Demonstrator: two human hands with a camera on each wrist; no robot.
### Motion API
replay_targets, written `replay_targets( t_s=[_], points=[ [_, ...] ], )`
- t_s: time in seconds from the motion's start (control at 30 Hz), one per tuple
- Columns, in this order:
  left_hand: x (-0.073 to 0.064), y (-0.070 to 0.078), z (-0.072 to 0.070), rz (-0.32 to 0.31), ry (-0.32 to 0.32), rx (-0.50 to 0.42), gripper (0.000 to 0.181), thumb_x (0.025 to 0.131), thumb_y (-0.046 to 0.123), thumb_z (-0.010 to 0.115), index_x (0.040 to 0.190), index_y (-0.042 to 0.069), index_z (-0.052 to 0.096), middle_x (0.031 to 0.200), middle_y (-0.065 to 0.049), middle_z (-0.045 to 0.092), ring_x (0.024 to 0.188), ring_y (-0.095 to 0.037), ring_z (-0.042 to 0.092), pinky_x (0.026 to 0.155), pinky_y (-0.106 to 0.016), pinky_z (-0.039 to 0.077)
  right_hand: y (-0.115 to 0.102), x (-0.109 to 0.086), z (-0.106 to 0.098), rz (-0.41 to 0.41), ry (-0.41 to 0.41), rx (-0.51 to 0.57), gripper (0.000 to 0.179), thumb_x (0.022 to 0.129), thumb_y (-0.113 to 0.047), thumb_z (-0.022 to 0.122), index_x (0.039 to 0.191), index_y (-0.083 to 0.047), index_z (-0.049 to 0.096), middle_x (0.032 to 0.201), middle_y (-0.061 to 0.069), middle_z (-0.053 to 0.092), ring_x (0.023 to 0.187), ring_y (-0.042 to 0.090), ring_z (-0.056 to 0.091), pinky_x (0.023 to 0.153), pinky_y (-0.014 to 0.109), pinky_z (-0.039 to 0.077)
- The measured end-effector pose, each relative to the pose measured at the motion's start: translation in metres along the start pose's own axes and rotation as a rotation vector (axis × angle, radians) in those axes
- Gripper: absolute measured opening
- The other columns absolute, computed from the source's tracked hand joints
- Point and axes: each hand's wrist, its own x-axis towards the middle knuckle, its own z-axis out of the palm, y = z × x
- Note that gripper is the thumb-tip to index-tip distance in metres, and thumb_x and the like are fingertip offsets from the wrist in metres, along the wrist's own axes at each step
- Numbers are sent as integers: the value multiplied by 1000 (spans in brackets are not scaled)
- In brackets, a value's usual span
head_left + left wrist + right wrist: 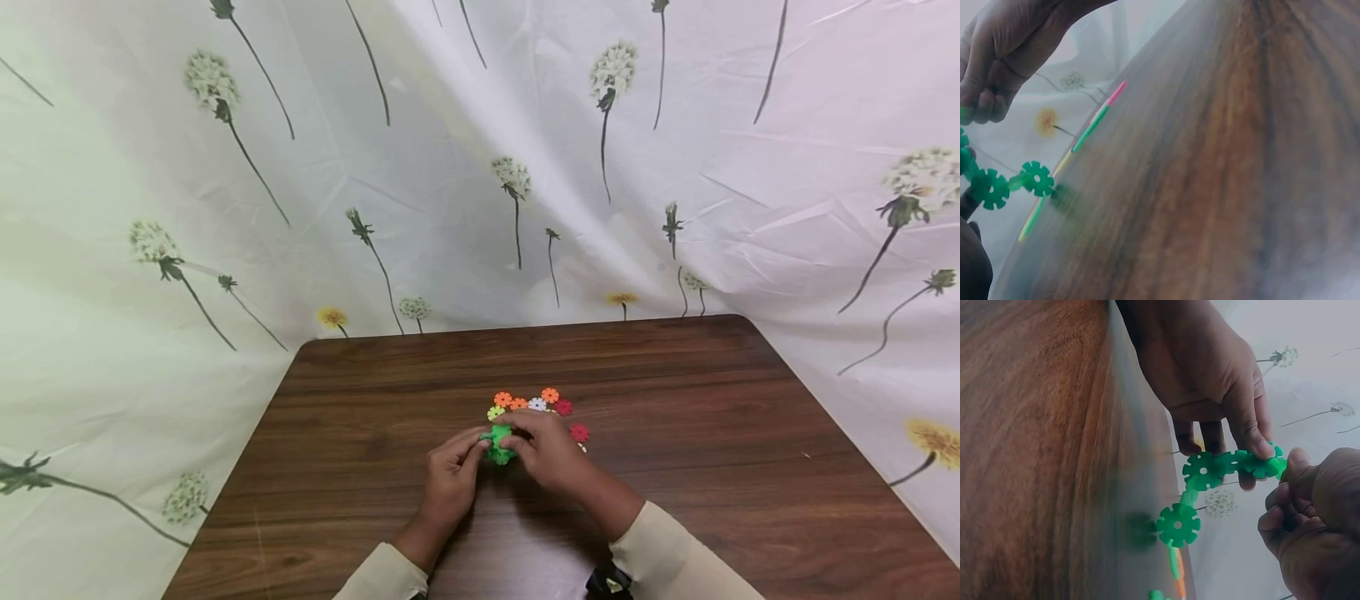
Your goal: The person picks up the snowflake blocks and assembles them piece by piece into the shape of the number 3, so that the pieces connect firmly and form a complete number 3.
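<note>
In the lower centre of the head frame, the green disc chain (501,448) is held over the bench (360,417). Left hand (450,473) and right hand (553,454) both pinch it, fingertips closed. Joining well should need square alignment, then gentle pressing; the joint seems partly hidden.

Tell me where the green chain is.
In the head view, the green chain is below and slightly right of centre, held between the left hand and the right hand, on the near side of the lime-yellow disc.
</note>
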Motion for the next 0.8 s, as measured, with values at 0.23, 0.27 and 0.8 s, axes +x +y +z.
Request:
replay_targets(
  t_s=[0.23,0.27,0.8],
  points=[
    [-1,1,-4,-186,30,50,20,107,2,66,125,3,75,126,-14,78,116,-10,69,97,-17,56,16,4,0,76,5,110,50,100,-1,73,149,3,63,102,10,73,91,12,65,79,22,57],
    [-1,1,-6,-213,30,56,23,108,3,66,129,5,74,129,-13,77,116,-8,68,97,-17,55,21,5,0,83,15,107,49,100,0,74,148,3,64,100,9,71,90,11,64,78,23,56],
    [2,-1,-14,-221,17,42,35,107,-4,63,140,4,72,132,-15,75,121,-6,66,99,-14,53,58,32,18,169,-85,-269,26,95,-9,85,121,-7,82,118,14,71,105,28,67,86,47,60]
  ],
)
